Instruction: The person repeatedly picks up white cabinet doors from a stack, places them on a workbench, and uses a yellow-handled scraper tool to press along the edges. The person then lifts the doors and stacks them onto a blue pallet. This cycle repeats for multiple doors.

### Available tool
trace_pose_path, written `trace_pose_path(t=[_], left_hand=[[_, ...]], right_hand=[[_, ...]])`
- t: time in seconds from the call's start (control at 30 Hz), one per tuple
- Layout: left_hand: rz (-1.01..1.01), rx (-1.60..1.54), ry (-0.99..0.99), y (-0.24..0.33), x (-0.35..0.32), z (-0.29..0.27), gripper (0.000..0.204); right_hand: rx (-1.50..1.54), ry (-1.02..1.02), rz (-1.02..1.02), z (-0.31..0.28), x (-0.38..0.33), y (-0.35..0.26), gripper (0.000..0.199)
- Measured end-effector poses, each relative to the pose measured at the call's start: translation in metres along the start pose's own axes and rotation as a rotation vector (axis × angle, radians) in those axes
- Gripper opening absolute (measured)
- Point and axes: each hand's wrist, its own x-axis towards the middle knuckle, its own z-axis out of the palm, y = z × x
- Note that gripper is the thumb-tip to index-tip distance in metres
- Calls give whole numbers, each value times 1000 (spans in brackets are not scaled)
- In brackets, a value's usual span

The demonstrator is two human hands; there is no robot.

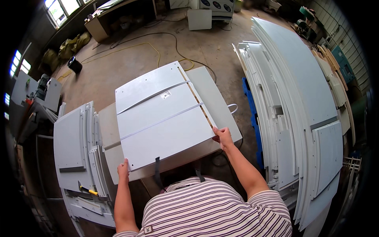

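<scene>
The tall stack of white panels standing on edge fills the space to the right of the worktable, the grey surface at the middle of the view. A lower pile of grey-white boards lies just to the left of the worktable, with a yellow-handled tool resting on its near part. On top of the worktable lies the white board stack, several flat panels lying skewed across it, their raw wooden edge showing along the right side. The person's right hand is closed over the near right corner of that stack, at the worktable's right edge, fingers curled on top. The left hand grips the stack's near left corner, fingers wrapped over its edge, at the worktable's near side. A yellow cable trails over the concrete floor beyond the worktable.
</scene>
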Motion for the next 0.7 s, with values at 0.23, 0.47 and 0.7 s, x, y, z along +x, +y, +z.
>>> trace_pose_path(t=[0.23, 0.47, 0.7], left_hand=[[-46, 31, -171, -16, -59, -3, 49], [21, 270, -503, -100, -116, 56, 49], [478, 206, -301, -39, -74, 86, 39]], right_hand=[[18, -60, 45, -54, -40, 8, 23], [202, -27, 153, -153, -98, 25, 37], [-853, 98, -27, -159, -71, 5, 65]])
